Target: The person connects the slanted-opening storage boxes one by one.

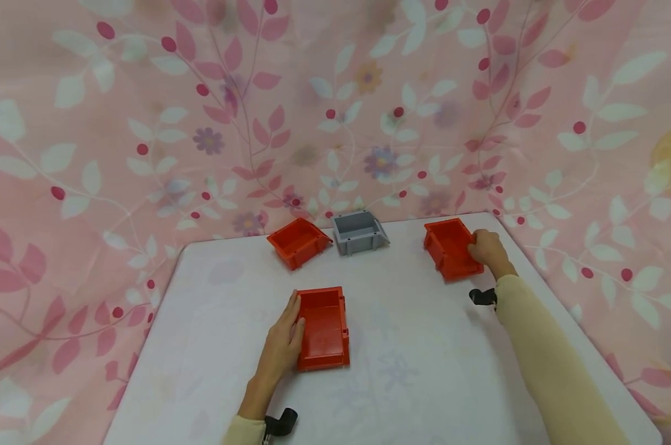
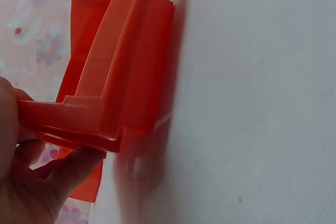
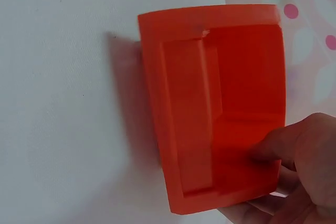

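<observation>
My left hand (image 1: pixel 282 343) grips the left side of a red plastic storage bin (image 1: pixel 322 327) near the middle of the table. In the left wrist view, that bin (image 2: pixel 142 61) is tilted, with the thumb and fingers on its edge. At the table's right side, my right hand (image 1: pixel 487 250) pinches the wall of a second red bin (image 1: pixel 452 247). The right wrist view shows this bin (image 3: pixel 184 114) with the thumb inside it and fingers behind the wall. Whether either bin touches the table is hard to tell.
Along the back edge of the white table (image 1: pixel 230 346) sit another red bin (image 1: pixel 298 242) and a grey bin (image 1: pixel 360 232), side by side. A pink floral cloth (image 1: pixel 313 105) hangs behind and around the table.
</observation>
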Action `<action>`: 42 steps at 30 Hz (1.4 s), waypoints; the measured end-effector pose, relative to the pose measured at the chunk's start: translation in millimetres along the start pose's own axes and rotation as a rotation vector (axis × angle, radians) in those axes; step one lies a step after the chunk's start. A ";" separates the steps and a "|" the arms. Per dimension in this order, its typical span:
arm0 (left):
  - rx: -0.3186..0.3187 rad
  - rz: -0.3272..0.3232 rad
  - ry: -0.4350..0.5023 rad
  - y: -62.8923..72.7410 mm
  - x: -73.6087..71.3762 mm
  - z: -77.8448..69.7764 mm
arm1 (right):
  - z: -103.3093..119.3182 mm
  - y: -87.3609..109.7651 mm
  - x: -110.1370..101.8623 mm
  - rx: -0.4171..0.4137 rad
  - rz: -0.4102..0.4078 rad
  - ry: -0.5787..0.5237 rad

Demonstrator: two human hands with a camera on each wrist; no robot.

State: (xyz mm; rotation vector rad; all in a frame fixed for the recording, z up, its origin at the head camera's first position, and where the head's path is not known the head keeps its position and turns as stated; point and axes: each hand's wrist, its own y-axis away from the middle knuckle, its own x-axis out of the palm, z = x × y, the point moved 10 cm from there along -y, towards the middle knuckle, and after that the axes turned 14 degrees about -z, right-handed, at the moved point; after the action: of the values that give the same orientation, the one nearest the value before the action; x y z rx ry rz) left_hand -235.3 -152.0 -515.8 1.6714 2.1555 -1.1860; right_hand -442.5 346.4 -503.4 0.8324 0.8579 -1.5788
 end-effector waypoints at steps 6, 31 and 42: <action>-0.014 -0.015 0.003 0.6 -2.7 0.6 | 18.4 5.3 -11.7 -0.057 -0.052 -0.051; -0.034 -0.037 -0.013 -2.6 -2.8 4.2 | 105.3 58.9 -55.3 -0.201 -0.210 -0.174; -0.040 -0.061 -0.006 1.0 -1.7 -2.2 | 123.5 96.9 -56.9 -0.183 -0.214 -0.223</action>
State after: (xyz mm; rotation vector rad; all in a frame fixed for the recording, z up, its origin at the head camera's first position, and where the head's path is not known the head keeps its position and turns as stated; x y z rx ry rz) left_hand -233.0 -151.8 -513.8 1.5945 2.2264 -1.1545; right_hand -347.1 253.1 -403.0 0.4364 0.9353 -1.7118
